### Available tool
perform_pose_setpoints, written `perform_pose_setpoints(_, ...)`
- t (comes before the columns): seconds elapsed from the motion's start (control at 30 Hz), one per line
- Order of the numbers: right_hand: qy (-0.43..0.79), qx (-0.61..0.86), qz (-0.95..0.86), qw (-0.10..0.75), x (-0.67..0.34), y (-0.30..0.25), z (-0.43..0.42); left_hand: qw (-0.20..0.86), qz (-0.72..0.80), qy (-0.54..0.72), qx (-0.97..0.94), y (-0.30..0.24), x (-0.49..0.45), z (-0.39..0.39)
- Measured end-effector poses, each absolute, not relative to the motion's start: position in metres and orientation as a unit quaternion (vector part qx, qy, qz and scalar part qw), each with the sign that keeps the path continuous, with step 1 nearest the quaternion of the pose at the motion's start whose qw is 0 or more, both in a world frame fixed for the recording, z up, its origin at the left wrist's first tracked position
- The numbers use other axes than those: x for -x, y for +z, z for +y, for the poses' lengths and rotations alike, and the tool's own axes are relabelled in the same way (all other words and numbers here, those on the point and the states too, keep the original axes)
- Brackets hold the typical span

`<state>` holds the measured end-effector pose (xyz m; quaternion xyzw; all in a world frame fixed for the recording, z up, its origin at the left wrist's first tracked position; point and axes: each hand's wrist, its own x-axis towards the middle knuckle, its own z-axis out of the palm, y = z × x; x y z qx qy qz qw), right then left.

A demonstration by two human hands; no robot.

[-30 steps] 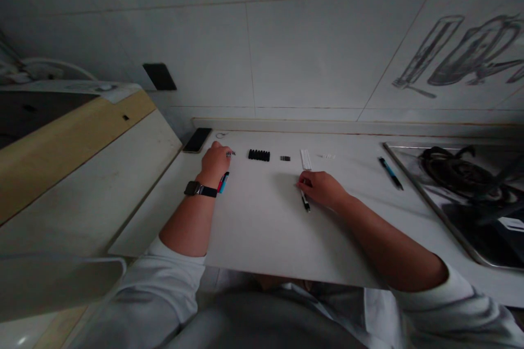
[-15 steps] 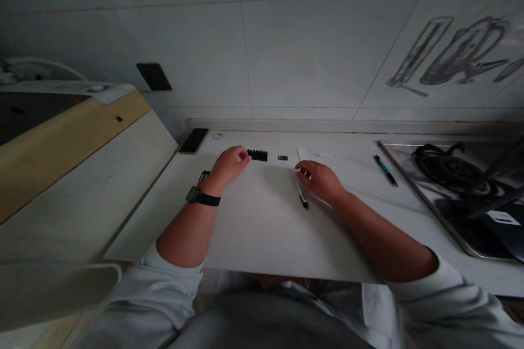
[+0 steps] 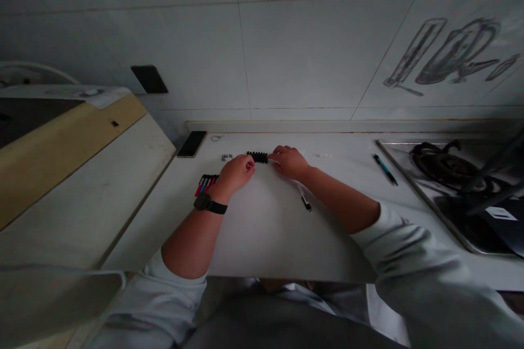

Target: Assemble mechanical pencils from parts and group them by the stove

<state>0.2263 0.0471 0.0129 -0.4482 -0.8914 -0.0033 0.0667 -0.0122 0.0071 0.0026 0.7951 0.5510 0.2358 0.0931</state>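
Observation:
My left hand (image 3: 237, 169), with a black watch on its wrist, is curled with its fingertips at the left end of a row of small black ribbed pieces (image 3: 257, 157) on the white counter (image 3: 262, 223). At the row's right end my right hand (image 3: 290, 160) has its fingers bent, pinching a thin white stick. A black and white pen (image 3: 304, 198) lies under my right forearm. A bunch of red, blue and black pens (image 3: 206, 184) lies left of my left wrist. A few tiny metal parts (image 3: 226, 157) sit behind them.
A dark phone (image 3: 192, 143) lies at the counter's back left corner. A teal pen (image 3: 385, 169) lies near the steel gas hob (image 3: 458, 185) on the right. A wooden-edged unit (image 3: 73, 142) stands to the left. Tiled wall runs behind.
Both hands moved toward the row of black pieces: the left from the pens at the left, the right from the black and white pen, which now lies free on the counter.

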Motion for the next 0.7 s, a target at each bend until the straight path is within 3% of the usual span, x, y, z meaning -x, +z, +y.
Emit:
perform_pose_setpoints(0.27,-0.026,0.450,-0.889,0.080,-0.224,0.005,0.060,0.088,0.552,0.244,-0.792,0.002,0.015,0.010)
perform_pose_setpoints(0.53,-0.074,0.338,-0.935,0.078,-0.227,0.004,0.073,0.092,0.552,0.248,-0.790,0.004,0.014,0.009)
perform_pose_setpoints(0.7,-0.062,0.346,-0.927,0.129,-0.233,0.016,0.062,0.111,0.553,0.281,-0.776,0.006,0.012,0.010)
